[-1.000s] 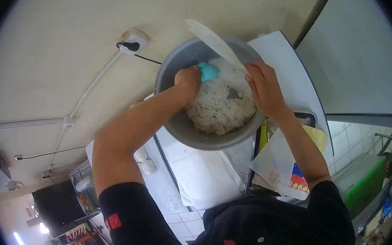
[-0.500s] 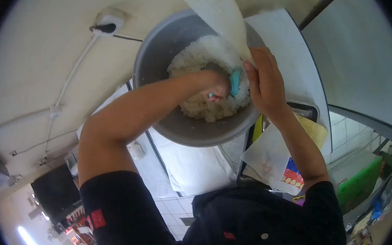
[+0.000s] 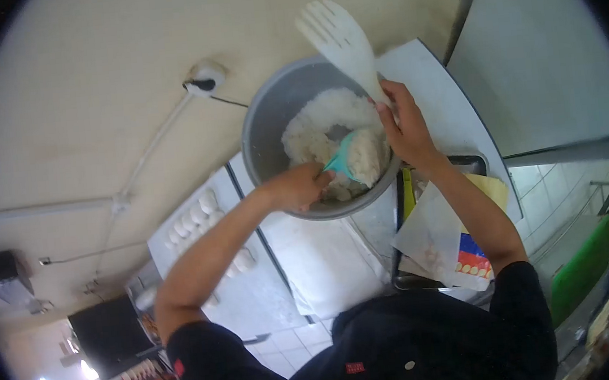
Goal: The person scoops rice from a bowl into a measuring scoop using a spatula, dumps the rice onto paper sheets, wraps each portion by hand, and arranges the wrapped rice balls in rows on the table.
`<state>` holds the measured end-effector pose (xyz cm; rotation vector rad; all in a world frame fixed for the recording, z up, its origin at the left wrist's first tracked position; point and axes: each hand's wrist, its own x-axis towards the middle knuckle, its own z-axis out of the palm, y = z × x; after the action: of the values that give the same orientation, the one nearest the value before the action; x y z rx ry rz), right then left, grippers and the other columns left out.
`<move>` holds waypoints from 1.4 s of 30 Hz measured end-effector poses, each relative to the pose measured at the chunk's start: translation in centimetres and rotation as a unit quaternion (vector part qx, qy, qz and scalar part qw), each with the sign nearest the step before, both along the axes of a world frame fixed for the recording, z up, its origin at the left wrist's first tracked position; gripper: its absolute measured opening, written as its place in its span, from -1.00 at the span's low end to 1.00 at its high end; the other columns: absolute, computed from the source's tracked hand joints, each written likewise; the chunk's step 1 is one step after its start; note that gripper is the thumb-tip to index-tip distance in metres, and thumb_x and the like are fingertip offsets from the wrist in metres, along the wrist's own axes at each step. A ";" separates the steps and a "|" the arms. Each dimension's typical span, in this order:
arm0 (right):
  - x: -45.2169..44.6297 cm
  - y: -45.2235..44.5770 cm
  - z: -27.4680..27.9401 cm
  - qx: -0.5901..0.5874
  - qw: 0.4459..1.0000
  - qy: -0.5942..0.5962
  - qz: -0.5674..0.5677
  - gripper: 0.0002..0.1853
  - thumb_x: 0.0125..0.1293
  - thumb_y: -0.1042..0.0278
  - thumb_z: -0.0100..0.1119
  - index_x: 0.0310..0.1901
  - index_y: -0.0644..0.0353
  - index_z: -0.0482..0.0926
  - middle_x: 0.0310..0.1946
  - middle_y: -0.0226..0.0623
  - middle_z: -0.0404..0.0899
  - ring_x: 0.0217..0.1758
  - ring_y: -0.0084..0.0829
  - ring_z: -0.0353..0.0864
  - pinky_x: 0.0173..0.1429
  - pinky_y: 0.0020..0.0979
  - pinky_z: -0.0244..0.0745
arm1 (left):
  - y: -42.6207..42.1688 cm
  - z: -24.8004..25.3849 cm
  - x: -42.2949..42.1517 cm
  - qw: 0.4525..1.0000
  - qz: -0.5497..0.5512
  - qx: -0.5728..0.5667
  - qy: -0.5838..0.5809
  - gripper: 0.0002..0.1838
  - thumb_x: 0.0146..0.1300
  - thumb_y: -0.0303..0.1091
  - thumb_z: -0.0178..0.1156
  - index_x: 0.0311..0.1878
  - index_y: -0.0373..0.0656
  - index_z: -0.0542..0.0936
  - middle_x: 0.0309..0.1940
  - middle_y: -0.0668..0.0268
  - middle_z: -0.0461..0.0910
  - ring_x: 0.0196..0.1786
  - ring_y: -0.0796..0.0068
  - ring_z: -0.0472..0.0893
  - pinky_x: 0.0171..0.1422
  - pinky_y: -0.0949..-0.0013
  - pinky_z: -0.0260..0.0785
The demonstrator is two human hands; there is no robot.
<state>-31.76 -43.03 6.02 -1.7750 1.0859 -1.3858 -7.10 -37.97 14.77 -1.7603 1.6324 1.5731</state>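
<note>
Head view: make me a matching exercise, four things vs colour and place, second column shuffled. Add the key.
Things
1. Scoop
2. Slotted paddle
3. Bowl
4. Plug

Colour and place
A. Black, at the wall socket
B. White, in the right hand, slotted end raised
C. Grey, with rice inside
D. Turquoise, in the left hand, heaped with rice

Pairs: 1-D, 2-B, 3-C, 4-A
</note>
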 end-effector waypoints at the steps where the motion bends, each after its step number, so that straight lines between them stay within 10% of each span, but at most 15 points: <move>1: -0.3 0.9 1.3 0.039 0.998 -0.035 0.022 -0.66 0.60 0.46 -0.02 0.34 0.22 0.38 0.05 0.06 0.61 0.18 0.06 0.61 0.29 -0.09 0.46 | 0.6 0.9 1.0 0.995 0.081 0.042 0.028 -0.52 0.68 0.08 -0.10 0.02 -0.20 0.51 -0.50 0.39 0.49 -0.52 0.48 0.48 -0.50 0.31 0.33; 5: -2.0 5.5 6.7 0.199 0.978 -0.054 0.036 -0.66 0.62 0.40 -0.04 0.35 0.15 0.43 0.15 0.03 0.66 0.22 0.02 0.67 0.31 -0.13 0.51 | 3.6 3.4 4.7 0.958 0.253 0.049 0.128 -0.59 0.67 0.06 -0.07 -0.09 -0.12 0.46 -0.55 0.55 0.30 -0.57 0.70 0.25 -0.58 0.51 0.01; 9: -1.4 9.9 7.8 0.049 0.993 0.098 0.042 -0.64 0.63 0.36 -0.02 0.37 0.05 0.53 0.25 -0.06 0.65 0.16 -0.02 0.72 0.28 -0.15 0.56 | 5.5 4.0 5.9 0.901 0.374 0.049 0.214 -0.59 0.66 0.08 0.00 -0.04 -0.13 0.45 -0.57 0.59 0.28 -0.60 0.78 0.22 -0.65 0.61 -0.04; 23: 4.4 9.0 4.3 0.062 0.947 0.300 0.093 -0.60 0.63 0.14 0.01 0.40 -0.11 0.54 -0.29 0.04 0.69 -0.23 0.06 0.71 -0.17 0.05 0.55 | 6.3 1.6 4.5 0.937 0.317 -0.011 0.148 -0.66 0.66 -0.03 0.00 -0.18 -0.08 0.47 -0.55 0.57 0.32 -0.60 0.72 0.27 -0.58 0.53 0.07; 35: 2.6 1.2 4.5 0.150 0.917 0.362 0.078 -0.70 0.60 0.14 -0.03 0.15 0.06 0.60 -0.22 0.11 0.71 -0.05 0.15 0.71 0.10 0.06 0.58 | 9.0 2.6 6.0 0.890 0.376 0.002 0.258 -0.61 0.67 0.03 -0.03 -0.04 -0.14 0.47 -0.54 0.54 0.31 -0.62 0.74 0.22 -0.64 0.59 0.04; 38: 3.2 1.4 5.1 -0.273 0.854 0.401 -0.187 -0.65 0.62 0.11 -0.03 0.17 0.13 0.62 -0.03 0.08 0.68 0.10 0.12 0.67 0.25 -0.04 0.54 | 10.7 3.0 6.0 0.826 0.441 -0.002 0.351 -0.63 0.67 0.01 -0.02 -0.01 -0.15 0.47 -0.52 0.53 0.33 -0.60 0.75 0.26 -0.64 0.61 0.04; 42: 4.1 8.5 7.9 0.082 0.980 0.146 0.111 -0.60 0.67 0.09 -0.03 0.24 0.22 0.57 0.14 -0.03 0.62 0.18 -0.08 0.65 0.38 -0.17 0.48 | 15.8 4.4 4.1 0.806 0.433 -0.051 0.400 -0.62 0.69 0.02 -0.11 0.05 -0.15 0.42 -0.46 0.45 0.37 -0.54 0.63 0.32 -0.54 0.49 0.23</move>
<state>-27.70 -34.52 13.96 -1.9478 1.0776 -0.8970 -3.03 -22.18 19.15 -2.2261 1.1617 3.0181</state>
